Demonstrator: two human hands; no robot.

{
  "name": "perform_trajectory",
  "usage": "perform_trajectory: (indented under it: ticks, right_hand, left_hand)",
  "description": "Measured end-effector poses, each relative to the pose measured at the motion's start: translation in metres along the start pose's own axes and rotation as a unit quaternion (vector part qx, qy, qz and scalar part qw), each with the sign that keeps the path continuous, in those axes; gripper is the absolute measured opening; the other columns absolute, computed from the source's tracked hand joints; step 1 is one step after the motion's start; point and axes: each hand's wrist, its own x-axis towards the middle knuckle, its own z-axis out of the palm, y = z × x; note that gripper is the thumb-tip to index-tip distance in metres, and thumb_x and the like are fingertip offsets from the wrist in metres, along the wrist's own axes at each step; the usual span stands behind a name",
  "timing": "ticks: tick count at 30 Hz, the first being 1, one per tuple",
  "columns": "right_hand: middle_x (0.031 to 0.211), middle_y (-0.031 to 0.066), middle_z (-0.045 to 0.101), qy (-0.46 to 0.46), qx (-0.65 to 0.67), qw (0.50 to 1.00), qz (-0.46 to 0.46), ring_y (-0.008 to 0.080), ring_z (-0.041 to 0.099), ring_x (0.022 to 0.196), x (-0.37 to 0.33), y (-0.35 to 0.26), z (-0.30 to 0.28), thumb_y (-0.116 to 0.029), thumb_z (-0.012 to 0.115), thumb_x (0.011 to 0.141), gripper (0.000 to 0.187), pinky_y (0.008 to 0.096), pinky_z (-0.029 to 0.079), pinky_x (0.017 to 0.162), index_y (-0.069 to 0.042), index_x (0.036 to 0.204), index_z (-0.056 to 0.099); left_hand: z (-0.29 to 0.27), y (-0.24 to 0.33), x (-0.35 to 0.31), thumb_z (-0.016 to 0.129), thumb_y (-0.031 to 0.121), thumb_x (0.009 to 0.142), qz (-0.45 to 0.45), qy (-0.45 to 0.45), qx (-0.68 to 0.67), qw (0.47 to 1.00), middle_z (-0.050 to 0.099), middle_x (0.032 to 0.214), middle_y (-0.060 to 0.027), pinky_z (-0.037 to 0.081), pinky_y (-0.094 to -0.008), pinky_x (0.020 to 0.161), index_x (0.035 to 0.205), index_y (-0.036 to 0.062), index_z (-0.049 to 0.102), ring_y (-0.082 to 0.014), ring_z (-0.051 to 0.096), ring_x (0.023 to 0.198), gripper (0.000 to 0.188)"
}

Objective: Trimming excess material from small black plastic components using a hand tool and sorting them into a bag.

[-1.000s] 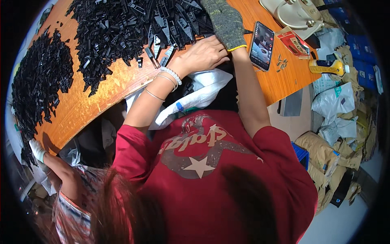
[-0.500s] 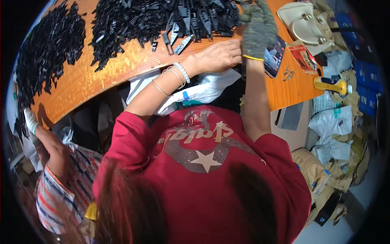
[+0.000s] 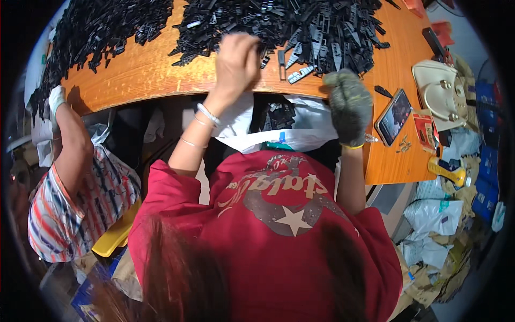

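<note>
A strip of table [image 3: 198,78] parts the black plastic pieces [image 3: 343,32] from the near edge; one grey piece [image 3: 300,74] there lies slantwise, far end rightward. Blurred left hand [image 3: 236,67], gloved right hand [image 3: 351,110]: fingers curled, pinching unclear.

Left hand [image 3: 237,61] curled (slightly blurred)

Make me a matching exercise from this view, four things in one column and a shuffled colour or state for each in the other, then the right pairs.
Things:
1. Handbag
2. Wearer's right hand
3. Bottle
4. Wearer's left hand

Colours or states:
A. Bare
B. Yellow
C. Cream
D. Gloved in dark grey

Right pairs: 1-C, 2-D, 3-B, 4-A.
</note>
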Motion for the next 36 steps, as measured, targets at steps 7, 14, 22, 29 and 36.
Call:
perform_trajectory:
  ticks: [7, 14, 22, 29, 36]
  right_hand:
    - [0.092, 0.0086, 0.066, -0.269, 0.626, 0.657, 0.322, 0.0159, 0.060, 0.072, -0.006, -0.061, 0.039, -0.011, 0.054, 0.089, 0.016, 0.0292, 0.049, 0.067, -0.003, 0.094, 0.066]
    - [0.113, 0.0123, 0.062, -0.288, 0.126, 0.949, -0.017, 0.0307, 0.060, 0.099, -0.028, -0.055, 0.075, -0.009, 0.058, 0.078, 0.042, 0.0410, 0.048, 0.085, -0.011, 0.119, 0.062]
    - [0.110, 0.0136, 0.061, -0.241, 0.094, 0.965, -0.041, 0.0302, 0.059, 0.098, -0.040, -0.057, 0.081, -0.022, 0.051, 0.085, 0.036, 0.0434, 0.045, 0.087, -0.012, 0.119, 0.060]
    - [0.110, 0.0112, 0.063, -0.221, 0.043, 0.973, -0.044, 0.0299, 0.059, 0.102, -0.043, -0.056, 0.083, -0.020, 0.054, 0.082, 0.035, 0.0428, 0.045, 0.088, -0.013, 0.115, 0.063]
    - [0.106, 0.0083, 0.066, -0.076, 0.103, 0.992, -0.016, 0.0272, 0.061, 0.097, -0.047, -0.057, 0.078, -0.020, 0.058, 0.077, 0.031, 0.0425, 0.044, 0.088, -0.013, 0.105, 0.068]
  left_hand:
    - [0.022, -0.085, 0.061, 0.057, 0.031, 0.089, -0.027, -0.043, 0.188, 0.981, 0.050, 0.124, -0.0229, 0.034, -0.0468, 0.101, 0.117, 0.0114, 0.060, -0.0400, 0.044, 0.118, 0.034]
    - [0.029, -0.068, 0.064, 0.059, 0.041, 0.085, -0.041, -0.098, 0.191, 0.976, 0.050, 0.120, -0.0217, 0.032, -0.0478, 0.099, 0.114, 0.0145, 0.062, -0.0364, 0.044, 0.115, 0.039]
    - [0.025, -0.054, 0.048, 0.062, 0.041, 0.084, -0.030, -0.083, 0.154, 0.984, 0.052, 0.117, -0.0192, 0.034, -0.0474, 0.097, 0.110, 0.0117, 0.062, -0.0370, 0.045, 0.113, 0.039]
    - [0.017, -0.042, 0.044, 0.061, 0.039, 0.085, -0.023, -0.089, 0.091, 0.992, 0.053, 0.119, -0.0185, 0.032, -0.0476, 0.100, 0.111, 0.0092, 0.063, -0.0368, 0.044, 0.116, 0.039]
    - [0.023, 0.000, 0.072, 0.065, 0.010, 0.081, 0.078, 0.035, 0.022, 0.996, 0.059, 0.113, -0.0173, 0.041, -0.0438, 0.096, 0.100, 0.0030, 0.065, -0.0365, 0.052, 0.110, 0.020]
